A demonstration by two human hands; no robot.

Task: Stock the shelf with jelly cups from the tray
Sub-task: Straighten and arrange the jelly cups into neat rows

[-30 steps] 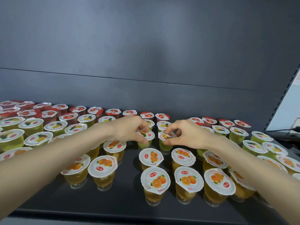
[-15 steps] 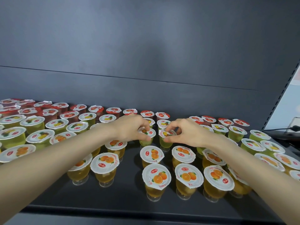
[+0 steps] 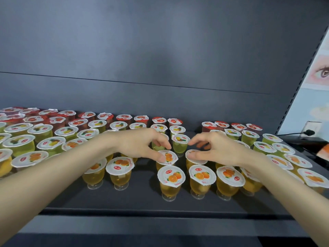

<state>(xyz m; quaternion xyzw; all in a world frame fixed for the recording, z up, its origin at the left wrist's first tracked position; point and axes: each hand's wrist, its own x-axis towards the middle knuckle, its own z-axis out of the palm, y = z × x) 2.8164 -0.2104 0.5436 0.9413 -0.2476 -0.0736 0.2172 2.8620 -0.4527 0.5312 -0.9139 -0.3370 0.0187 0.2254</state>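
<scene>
Withdrawing from green cups [image 3: 179, 146]: left hand [image 3: 140, 145], right hand [image 3: 219, 150] fingers now released, holding nothing.

from my end this looks like a shop, at a retail display unit. the dark metal shelf [image 3: 124, 202] has a plain dark back panel [image 3: 160, 50] behind it and a slotted upright [image 3: 293, 93] at its right end. on the shelf, many identical sealed jelly cups [image 3: 170, 177] stand in rows sorted by colour: orange at the front, green mid-shelf, red at the back. a printed poster [image 3: 318, 72] hangs beyond the shelf's right end.
</scene>
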